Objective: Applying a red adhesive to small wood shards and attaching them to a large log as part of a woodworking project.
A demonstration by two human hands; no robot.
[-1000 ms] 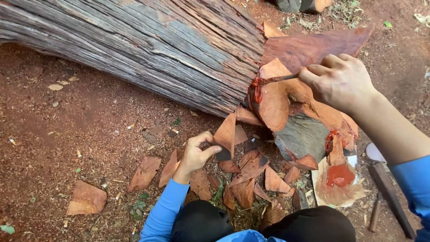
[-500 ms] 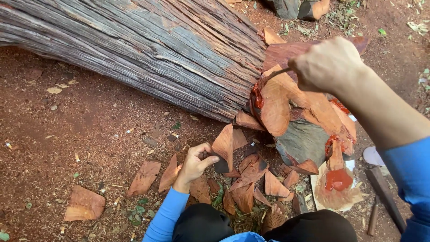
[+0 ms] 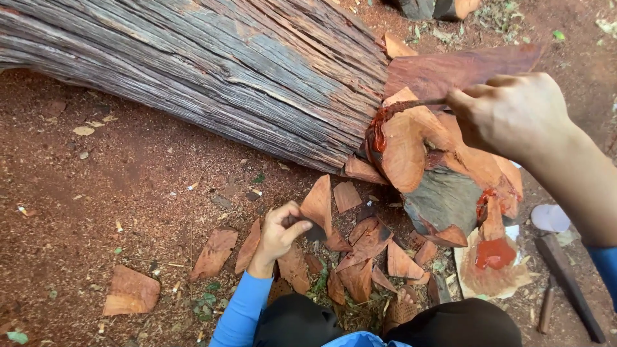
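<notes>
Right hand (image 3: 511, 112) grips a thin tool (image 3: 418, 103), scraping red resin (image 3: 378, 128) off the cut trunk (image 3: 411, 148); left hand (image 3: 283, 228) pinches a chip (image 3: 319, 204). Some resin already pools on bark (image 3: 491, 266).

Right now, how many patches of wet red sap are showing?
2: one red sap smear on the cut edge by the stick tip, one red sap pool on the bark piece lower right. More may be hidden.
</notes>
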